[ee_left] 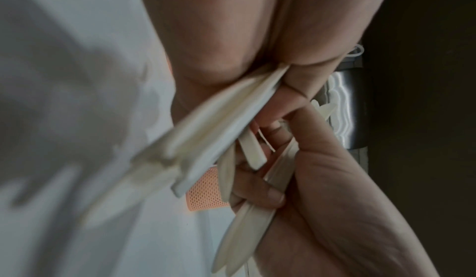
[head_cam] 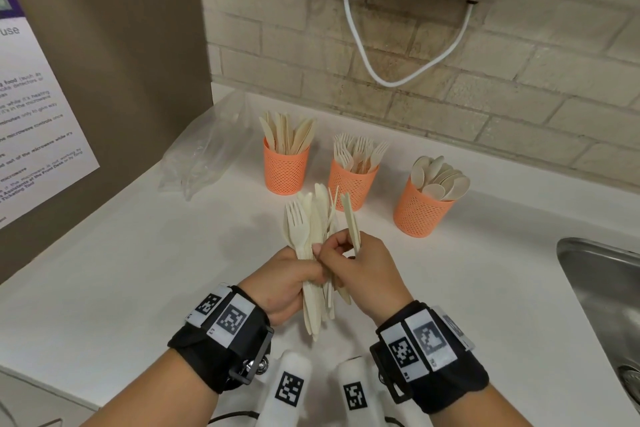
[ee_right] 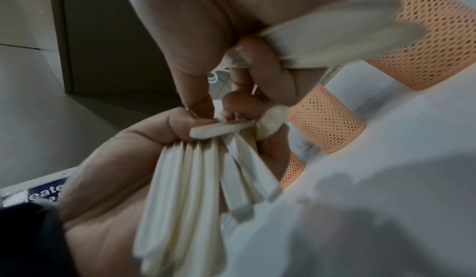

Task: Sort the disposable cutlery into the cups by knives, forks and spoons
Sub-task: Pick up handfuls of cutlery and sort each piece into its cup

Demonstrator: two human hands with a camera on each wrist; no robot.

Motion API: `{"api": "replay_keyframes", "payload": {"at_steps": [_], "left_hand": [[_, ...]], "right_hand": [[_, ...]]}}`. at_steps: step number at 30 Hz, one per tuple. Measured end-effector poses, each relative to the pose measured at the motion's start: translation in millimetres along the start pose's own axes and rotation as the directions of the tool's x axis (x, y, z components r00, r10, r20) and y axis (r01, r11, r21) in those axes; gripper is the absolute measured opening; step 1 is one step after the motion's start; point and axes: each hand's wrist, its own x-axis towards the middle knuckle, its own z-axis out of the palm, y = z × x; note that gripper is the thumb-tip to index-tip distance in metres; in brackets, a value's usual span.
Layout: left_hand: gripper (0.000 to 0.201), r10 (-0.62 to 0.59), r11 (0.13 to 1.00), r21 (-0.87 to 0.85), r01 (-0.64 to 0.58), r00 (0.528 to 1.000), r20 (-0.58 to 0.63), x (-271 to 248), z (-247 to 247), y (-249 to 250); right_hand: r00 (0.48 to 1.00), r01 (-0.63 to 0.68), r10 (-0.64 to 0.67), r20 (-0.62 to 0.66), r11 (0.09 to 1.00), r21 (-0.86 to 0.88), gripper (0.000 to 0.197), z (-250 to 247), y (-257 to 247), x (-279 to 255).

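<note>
1. We see the left hand (head_cam: 277, 284) clamped round a bundle of smooth cream cutlery (head_cam: 313, 229) above the white counter (head_cam: 121, 270).
2. The right hand (head_cam: 360, 274) pinches flat pieces (head_cam: 351, 222) beside it.
3. Three orange mesh cups (head_cam: 285, 172) stand beyond, holding knives, forks and spoons.

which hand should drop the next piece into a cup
Right. The right hand already pinches a separated cream piece nearest the orange mesh cups, while the left hand grips the mixed cutlery bundle.

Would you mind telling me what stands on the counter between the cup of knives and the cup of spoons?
The orange mesh cup of forks stands between the cup of knives and the cup of spoons; the head view shows it.
</note>
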Motion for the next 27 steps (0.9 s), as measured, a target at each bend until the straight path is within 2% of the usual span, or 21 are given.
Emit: {"api": "replay_keyframes", "payload": {"at_steps": [3,7,11,17,20,23,27], "left_hand": [[0.065,-0.015,1.0,-0.013,0.014,1.0,-0.02,1.2,-2.9,-0.1],[0.058,0.005,0.999,-0.046,-0.006,1.0,-0.021,1.6,-3.6,0.1],[0.04,0.02,0.997,-0.07,-0.022,0.999,-0.025,1.0,-5.0,0.6],[0.028,0.076,0.992,-0.099,-0.081,0.995,-0.057,0.1,-4.1,-0.7],[0.025,0.074,0.992,-0.095,-0.086,0.99,-0.12,2.1,-5.9,-1.2],[0.019,0.059,0.997,-0.03,-0.065,0.983,-0.176,5.0,-6.6,-0.4],[0.017,0.056,0.998,-0.003,-0.059,0.962,-0.267,6.3,-5.8,1.7]], "right_hand": [[0.999,-0.023,0.024,0.021,0.999,-0.042,0.006,-2.5,-5.4,3.0],[1.0,0.014,-0.015,-0.014,0.993,-0.117,0.006,-2.6,-6.6,5.5],[1.0,0.02,-0.022,-0.021,0.997,-0.075,0.012,-0.4,-1.2,5.8],[1.0,-0.019,0.019,0.011,1.0,0.009,0.014,0.5,6.6,5.2],[0.998,-0.065,0.063,0.021,0.994,0.087,0.011,-1.2,7.2,4.9],[0.996,-0.067,0.075,-0.038,0.981,0.181,0.011,-2.4,7.5,5.4],[0.979,0.002,0.059,-0.194,0.953,0.302,0.014,-6.1,5.2,7.1]]}}
